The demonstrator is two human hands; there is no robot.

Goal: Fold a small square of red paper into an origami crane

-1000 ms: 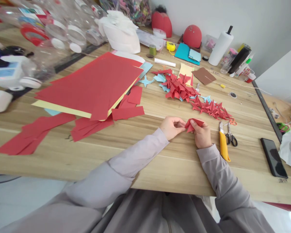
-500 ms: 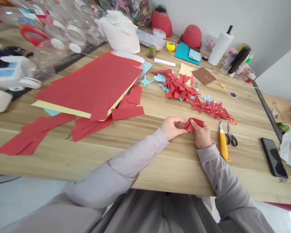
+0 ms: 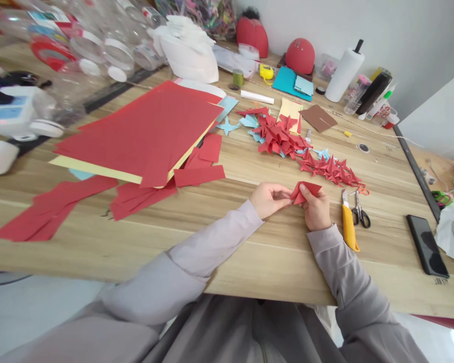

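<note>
Above the wooden table, a small folded red paper (image 3: 309, 189) is between my two hands. My right hand (image 3: 318, 209) grips it with the thumb on top. My left hand (image 3: 268, 199) pinches its left corner with the fingertips. Behind my hands lie a heap of folded red paper pieces (image 3: 278, 133) and a row of red paper stars (image 3: 331, 170). A yellow cutter (image 3: 348, 224) and black-handled scissors (image 3: 359, 214) rest right of my right hand.
Large red sheets (image 3: 144, 126) cover the left of the table (image 3: 144, 242), with red strips (image 3: 56, 206) before them. A phone (image 3: 427, 245) lies at right. Clear plastic bottles (image 3: 87, 45) crowd the back left. A white roll (image 3: 344, 74) stands at the back.
The folded red paper has shifted slightly to the right and shows a flatter, wider face. My left fingers are a little straighter at its left corner.
</note>
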